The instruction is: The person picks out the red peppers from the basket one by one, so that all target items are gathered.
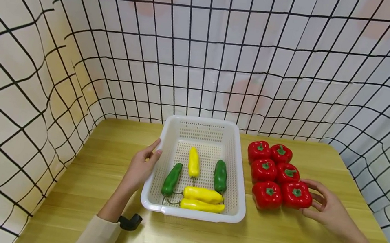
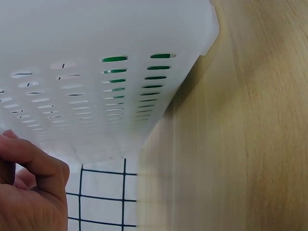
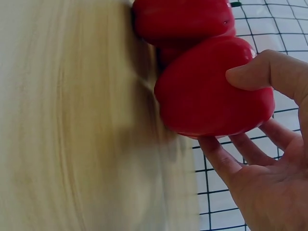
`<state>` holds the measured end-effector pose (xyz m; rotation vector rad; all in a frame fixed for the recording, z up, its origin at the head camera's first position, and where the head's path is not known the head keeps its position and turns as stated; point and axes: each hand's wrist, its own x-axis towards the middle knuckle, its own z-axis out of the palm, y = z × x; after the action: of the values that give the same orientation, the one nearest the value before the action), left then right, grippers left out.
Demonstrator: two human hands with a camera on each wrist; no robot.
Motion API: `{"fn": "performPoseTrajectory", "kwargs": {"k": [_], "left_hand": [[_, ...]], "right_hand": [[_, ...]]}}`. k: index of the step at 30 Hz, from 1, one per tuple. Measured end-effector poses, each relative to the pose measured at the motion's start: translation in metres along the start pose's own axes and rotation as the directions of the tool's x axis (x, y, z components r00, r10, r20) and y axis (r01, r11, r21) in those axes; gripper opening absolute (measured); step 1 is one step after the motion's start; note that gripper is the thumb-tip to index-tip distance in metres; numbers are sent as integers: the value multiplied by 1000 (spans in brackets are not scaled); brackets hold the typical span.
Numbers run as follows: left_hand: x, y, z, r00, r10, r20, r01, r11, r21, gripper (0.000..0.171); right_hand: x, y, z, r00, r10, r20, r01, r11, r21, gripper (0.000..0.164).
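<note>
At the left side of a white plastic basket [image 1: 241, 185], my left hand [image 1: 142, 166] holds the rim, thumb at its edge. In the left wrist view, curled fingers [image 2: 45, 168] show beside the basket's slotted wall [image 2: 96, 29]. Inside lie two green peppers [image 1: 172, 179] and three long yellow peppers [image 1: 203, 195]. My right hand [image 1: 334, 213] grips the nearest right red bell pepper [image 1: 296, 194] of a cluster. In the right wrist view the thumb lies over this pepper [image 3: 211, 96] and the other fingers reach along its far side.
The other red bell peppers [image 1: 264, 170] stand close together in two columns, right of the basket. Black wire mesh [image 1: 220, 67] over white sheeting encloses the wooden table [image 1: 201, 241] at the back and sides.
</note>
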<state>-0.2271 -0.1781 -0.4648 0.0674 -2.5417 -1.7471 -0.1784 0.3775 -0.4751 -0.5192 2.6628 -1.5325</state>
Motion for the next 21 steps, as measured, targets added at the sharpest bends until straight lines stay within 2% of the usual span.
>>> {"fn": "performPoseTrajectory", "kwargs": {"k": [9, 21], "left_hand": [[1, 0, 3, 1000, -2, -3, 2, 1000, -16, 51], [2, 0, 5, 1000, -5, -10, 5, 1000, -12, 50]], "right_hand": [[-2, 9, 3, 1000, 23, -13, -23, 1000, 1, 76], [-4, 11, 4, 1000, 30, 6, -31, 997, 66, 79]]}}
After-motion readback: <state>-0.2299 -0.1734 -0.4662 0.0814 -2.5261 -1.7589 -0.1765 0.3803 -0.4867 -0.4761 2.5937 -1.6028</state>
